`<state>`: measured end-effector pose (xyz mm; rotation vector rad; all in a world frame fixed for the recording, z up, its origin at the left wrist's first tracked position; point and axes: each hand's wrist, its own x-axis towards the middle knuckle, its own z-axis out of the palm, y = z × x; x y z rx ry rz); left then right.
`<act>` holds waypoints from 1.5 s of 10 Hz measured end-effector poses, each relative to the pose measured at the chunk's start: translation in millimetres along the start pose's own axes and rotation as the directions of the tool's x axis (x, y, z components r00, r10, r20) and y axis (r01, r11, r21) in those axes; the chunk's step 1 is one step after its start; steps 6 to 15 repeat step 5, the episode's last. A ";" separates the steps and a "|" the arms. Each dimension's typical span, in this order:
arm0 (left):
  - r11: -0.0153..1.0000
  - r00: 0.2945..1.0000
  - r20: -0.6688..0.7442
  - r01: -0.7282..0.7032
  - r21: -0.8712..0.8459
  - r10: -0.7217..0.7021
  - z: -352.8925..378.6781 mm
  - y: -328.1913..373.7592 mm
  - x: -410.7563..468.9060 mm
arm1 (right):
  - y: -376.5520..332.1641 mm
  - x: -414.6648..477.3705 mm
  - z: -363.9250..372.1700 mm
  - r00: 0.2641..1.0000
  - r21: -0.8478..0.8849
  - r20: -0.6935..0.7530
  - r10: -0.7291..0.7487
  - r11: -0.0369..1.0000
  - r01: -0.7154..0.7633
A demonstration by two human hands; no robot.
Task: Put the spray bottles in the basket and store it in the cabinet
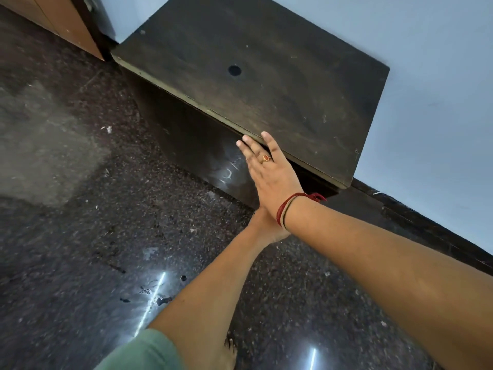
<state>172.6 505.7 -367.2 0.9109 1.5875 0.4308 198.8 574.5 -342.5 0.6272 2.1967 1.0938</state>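
Note:
A low dark wooden cabinet stands against the wall, seen from above, with its dark front panel facing the floor side. My right hand lies flat against the front panel just under the top's edge, fingers stretched out, a ring on one finger and red threads on the wrist. My left hand reaches in beneath the right wrist. Only its heel shows; the fingers are hidden. No spray bottle and no basket is in view.
A round hole sits in the cabinet top. A pale blue wall with dark skirting runs behind. Brown wooden furniture stands at the top left. The dark speckled floor is dusty; my bare foot shows below.

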 end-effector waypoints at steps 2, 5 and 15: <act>0.922 0.984 0.155 -0.141 0.359 0.090 -11.2 0.9 13.2 | -12.5 10.7 2.1 0.992 0.008 0.106 0.066 0.998 -0.067; 0.696 0.956 -0.126 -0.098 0.711 0.263 -32.2 -55.3 -8.6 | -11.9 -9.2 -41.8 0.999 0.400 -0.020 0.046 0.916 -0.034; 0.696 0.956 -0.126 -0.098 0.711 0.263 -32.2 -55.3 -8.6 | -11.9 -9.2 -41.8 0.999 0.400 -0.020 0.046 0.916 -0.034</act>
